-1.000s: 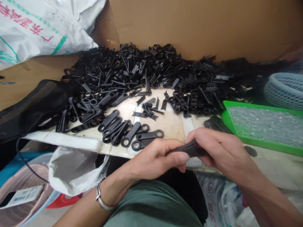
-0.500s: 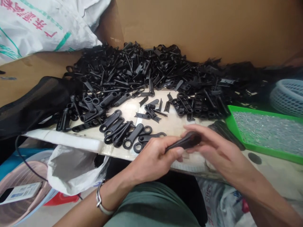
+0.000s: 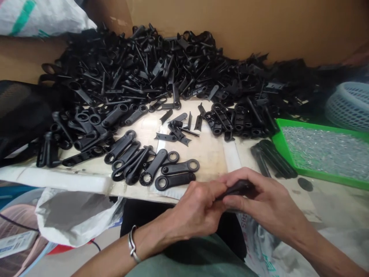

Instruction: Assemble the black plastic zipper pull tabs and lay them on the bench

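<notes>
Between my two hands is a black plastic part [image 3: 240, 188], held just over the table's front edge. My left hand [image 3: 201, 206] has its fingers wrapped round the near end. The far end is gripped by my right hand [image 3: 259, 196], thumb below and fingers over the top. My fingers hide much of the part's shape. Just beyond my left hand lie several black ring-ended handles [image 3: 175, 181] on the table [image 3: 210, 154]. Small black flat pieces [image 3: 179, 132] are scattered behind them.
A large heap of black parts [image 3: 161, 65] covers the back. On the right are a green tray [image 3: 323, 177] of small metal pins, a pale blue basket [image 3: 350, 105] and black handles [image 3: 273, 157]. A white bag [image 3: 75, 215] hangs open at the lower left.
My right hand has closed more tightly on the black part, and both hands sit a little lower and farther right in view. The camera view has shifted, moving the heap up and left.
</notes>
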`<state>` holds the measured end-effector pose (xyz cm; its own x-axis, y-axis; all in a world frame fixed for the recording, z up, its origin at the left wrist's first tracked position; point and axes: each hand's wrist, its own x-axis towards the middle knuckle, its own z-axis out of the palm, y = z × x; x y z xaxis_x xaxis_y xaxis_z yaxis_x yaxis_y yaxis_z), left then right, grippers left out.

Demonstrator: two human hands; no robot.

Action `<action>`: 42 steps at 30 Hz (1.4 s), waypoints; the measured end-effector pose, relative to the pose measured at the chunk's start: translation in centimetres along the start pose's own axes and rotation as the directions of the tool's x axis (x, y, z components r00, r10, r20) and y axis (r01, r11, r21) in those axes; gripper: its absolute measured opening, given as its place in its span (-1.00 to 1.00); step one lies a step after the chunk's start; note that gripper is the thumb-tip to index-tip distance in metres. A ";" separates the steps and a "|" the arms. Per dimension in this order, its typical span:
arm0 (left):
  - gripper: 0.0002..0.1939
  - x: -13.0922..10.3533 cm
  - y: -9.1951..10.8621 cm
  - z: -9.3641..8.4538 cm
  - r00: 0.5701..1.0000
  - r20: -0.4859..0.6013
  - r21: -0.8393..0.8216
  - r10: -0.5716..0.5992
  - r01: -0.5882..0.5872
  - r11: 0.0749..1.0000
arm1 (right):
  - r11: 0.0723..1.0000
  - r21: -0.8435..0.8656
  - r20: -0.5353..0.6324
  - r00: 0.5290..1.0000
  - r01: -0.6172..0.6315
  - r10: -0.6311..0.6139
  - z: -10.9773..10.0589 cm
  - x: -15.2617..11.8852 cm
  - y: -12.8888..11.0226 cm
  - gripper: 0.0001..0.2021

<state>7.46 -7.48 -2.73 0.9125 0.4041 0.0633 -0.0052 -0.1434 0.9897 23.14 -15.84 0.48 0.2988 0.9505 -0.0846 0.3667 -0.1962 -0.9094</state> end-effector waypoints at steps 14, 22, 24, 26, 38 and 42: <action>-0.86 0.2 0.7 -0.6 0.997 -0.010 -0.018 -0.080 0.080 0.997 | 0.983 -0.022 -0.150 0.973 -0.183 0.178 0.1 -0.1 -0.4 -0.72; -0.85 0.1 -0.2 -1.3 0.989 0.145 0.055 -0.003 -0.005 0.998 | 0.956 -0.174 -0.084 0.971 -0.236 0.224 -0.6 -0.5 -0.5 -0.75; -0.88 0.2 -0.2 -1.5 0.989 0.149 0.050 -0.004 -0.004 0.999 | 0.952 -0.209 -0.056 0.974 -0.225 0.218 -0.9 -0.1 -0.4 -0.74; -0.92 0.4 -0.2 -1.6 0.990 0.137 0.025 -0.018 0.014 1.000 | 0.955 -0.203 -0.048 0.976 -0.217 0.212 -1.1 0.6 -0.4 -0.75; -0.84 0.4 -0.1 -1.4 0.994 0.097 -0.052 -0.041 0.046 0.998 | 0.985 -0.107 0.031 0.989 -0.138 0.142 -0.6 1.8 -1.9 -0.91; -0.85 0.6 -0.3 -1.6 0.986 0.163 0.034 0.027 -0.033 0.999 | 0.974 -0.216 -0.018 0.997 -0.074 0.071 -0.6 0.3 -0.5 -0.92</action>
<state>7.33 -5.74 -2.76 0.9665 0.2477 0.0678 -0.0209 -0.1874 0.9821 23.56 -15.62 1.20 0.3403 0.9296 -0.1418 0.5252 -0.3129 -0.7913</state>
